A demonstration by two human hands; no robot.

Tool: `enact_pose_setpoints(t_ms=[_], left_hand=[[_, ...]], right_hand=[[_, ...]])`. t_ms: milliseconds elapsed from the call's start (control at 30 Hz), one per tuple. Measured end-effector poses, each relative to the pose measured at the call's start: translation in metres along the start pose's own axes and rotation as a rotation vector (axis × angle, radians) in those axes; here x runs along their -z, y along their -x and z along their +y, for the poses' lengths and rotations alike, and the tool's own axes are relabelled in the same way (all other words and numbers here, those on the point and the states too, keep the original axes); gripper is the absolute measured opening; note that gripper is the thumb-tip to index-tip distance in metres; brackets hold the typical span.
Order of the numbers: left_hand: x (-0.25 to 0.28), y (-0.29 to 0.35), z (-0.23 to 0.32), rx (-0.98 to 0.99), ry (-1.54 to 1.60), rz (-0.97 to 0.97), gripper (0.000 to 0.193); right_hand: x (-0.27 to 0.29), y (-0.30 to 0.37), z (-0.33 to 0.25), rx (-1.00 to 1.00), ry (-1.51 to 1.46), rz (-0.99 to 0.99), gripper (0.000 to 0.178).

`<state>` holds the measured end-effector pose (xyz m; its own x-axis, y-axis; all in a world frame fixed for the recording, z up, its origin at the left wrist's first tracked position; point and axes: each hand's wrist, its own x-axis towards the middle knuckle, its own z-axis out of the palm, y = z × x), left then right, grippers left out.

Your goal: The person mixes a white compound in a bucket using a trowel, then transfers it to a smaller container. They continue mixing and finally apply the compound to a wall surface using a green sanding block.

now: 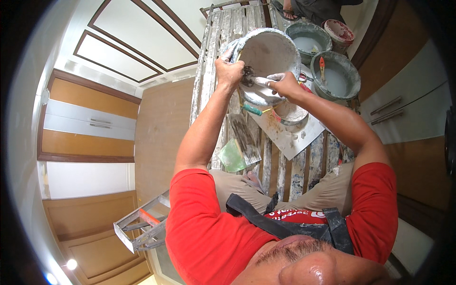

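A large whitish, paint-smeared bucket is tilted with its mouth toward me above the slatted platform. My left hand is closed on its left rim, thumb at the inner edge. In my right hand is a white-coated brush-like tool, its dark head against the bucket's inside near the left wall. Just what kind of head it has is too smeared to tell. The bucket's wire handle hangs below with a green grip. Under the bucket's lower right side sits a small round tub, partly hidden.
Right of the bucket stand a green pail of cloudy water holding a red-handled paintbrush, another green pail and a red-stained pail. Another person's sandaled foot is beyond. A green sheet lies nearer; a ladder stands left.
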<state>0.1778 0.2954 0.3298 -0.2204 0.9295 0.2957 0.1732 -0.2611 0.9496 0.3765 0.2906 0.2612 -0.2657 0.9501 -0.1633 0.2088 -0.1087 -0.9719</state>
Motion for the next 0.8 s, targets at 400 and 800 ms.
enact_pose_setpoints(t_ms=[400,800], left_hand=[[0.124,-0.040,-0.105,0.303,0.424,0.278,0.034],[0.162,-0.044,-0.194,0.470,0.778,0.703,0.041]], right_hand=[[0.127,0.066,-0.032,-0.096,-0.665,-0.400,0.043],[0.162,0.130,0.066,0.335,0.712,-0.096,0.042]])
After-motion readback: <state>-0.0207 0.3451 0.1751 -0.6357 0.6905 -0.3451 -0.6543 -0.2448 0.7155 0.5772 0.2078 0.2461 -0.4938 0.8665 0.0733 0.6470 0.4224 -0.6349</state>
